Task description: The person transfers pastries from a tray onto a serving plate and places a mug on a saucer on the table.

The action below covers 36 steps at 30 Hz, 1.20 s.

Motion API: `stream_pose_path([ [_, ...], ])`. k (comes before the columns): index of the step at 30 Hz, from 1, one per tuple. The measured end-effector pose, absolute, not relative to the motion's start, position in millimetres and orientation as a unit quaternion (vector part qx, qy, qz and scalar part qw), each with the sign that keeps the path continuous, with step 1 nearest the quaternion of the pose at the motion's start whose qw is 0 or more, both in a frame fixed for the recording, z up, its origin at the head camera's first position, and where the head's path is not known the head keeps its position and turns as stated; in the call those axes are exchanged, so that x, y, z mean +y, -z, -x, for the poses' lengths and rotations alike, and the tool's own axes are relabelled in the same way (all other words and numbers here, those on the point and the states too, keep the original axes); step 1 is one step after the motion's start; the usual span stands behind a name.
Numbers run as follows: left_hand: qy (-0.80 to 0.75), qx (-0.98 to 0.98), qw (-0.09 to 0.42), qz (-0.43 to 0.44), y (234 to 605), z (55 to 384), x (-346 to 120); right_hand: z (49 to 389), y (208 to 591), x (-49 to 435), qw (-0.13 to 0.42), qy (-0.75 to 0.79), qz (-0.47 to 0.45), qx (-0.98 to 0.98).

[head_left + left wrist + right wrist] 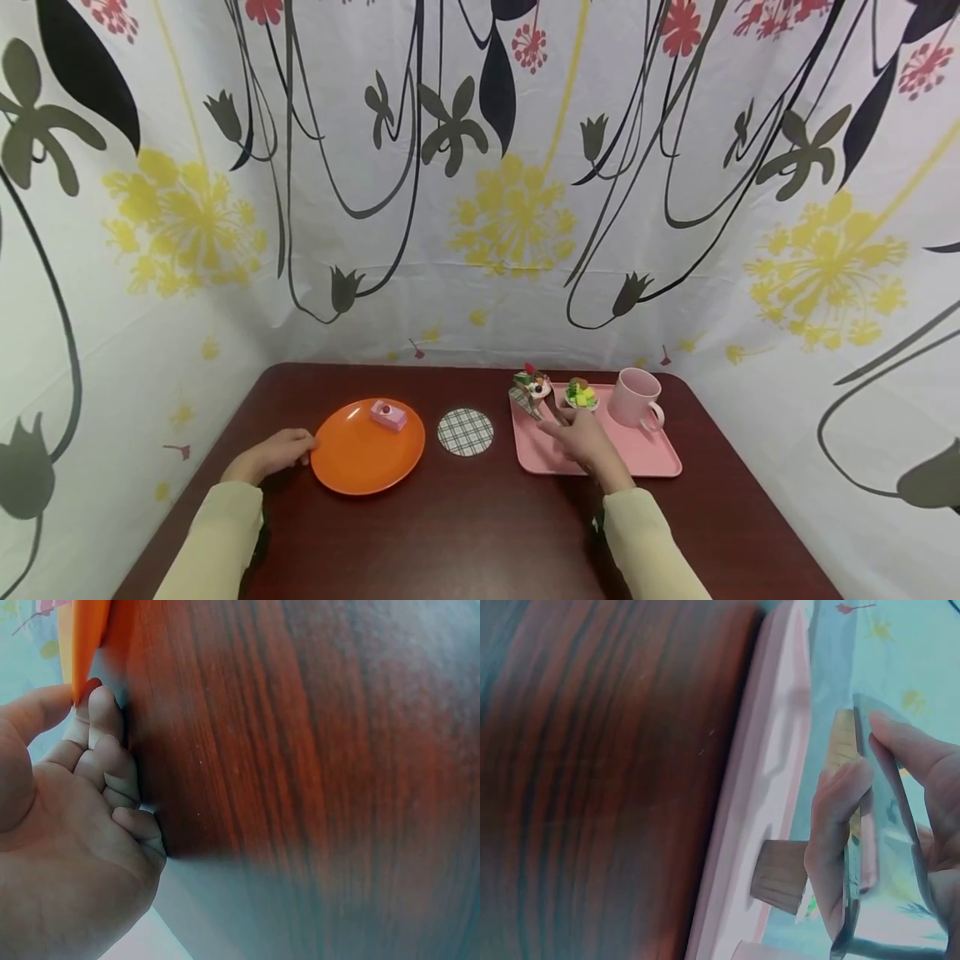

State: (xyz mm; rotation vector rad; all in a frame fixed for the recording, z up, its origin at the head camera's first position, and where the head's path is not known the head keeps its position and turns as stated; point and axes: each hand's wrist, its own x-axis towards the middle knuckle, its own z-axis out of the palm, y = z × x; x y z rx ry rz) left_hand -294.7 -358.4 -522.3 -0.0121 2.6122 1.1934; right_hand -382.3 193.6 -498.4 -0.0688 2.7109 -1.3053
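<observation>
Right-hand fingers (pixel 831 812) round metal tongs (pixel 527 403)

The round, glossy orange plate (pixel 360 467) is one even colour. The small block-shaped pink toy cake (pixel 388 417) has a paler top with a dark red dot. Dark check lines cross the flat, circular white coaster (pixel 465 432). The rectangular pink tray (pixel 543 454) and cylindrical pale pink mug (pixel 630 400) are plain. Toy foods: chunky green-and-yellow topping (pixel 581 392); white-and-green dessert (pixel 536 385), dark-spotted, red-tipped. The reflective metal tongs (pixel 885 951) are grey. Near-black grain streaks the reddish-brown wooden surface (pixel 465 533). Sleeves (pixel 217 542): plain cream. White cloth backdrop (pixel 517 212): yellow and coral-red blooms, olive-grey flowers, black leaves.
</observation>
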Motion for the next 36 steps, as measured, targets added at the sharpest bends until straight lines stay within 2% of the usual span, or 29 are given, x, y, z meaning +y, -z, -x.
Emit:
stream_pose_path([
  [5,-0.412,0.902,0.131,0.014,510.9,288.1,-351.0,371.9,488.8,185.4,0.069,0.442,0.034,0.894],
  [12,-0.431,0.891,0.134,-0.054,541.3,302.9,-377.2,362.8,476.7,172.4,0.091,0.471,0.043,0.876],
  [22,-0.42,0.895,0.143,-0.032,540.1,306.8,-376.2,359.8,467.3,149.2,0.098,0.494,0.074,0.861],
  [29,-0.41,0.904,0.122,0.015,514.4,288.5,-351.6,353.6,463.7,128.2,0.099,0.499,0.096,0.856],
  [36,-0.418,0.899,0.129,0.012,515.2,289.3,-355.2,343.4,461.3,107.7,0.101,0.495,0.14,0.852],
])
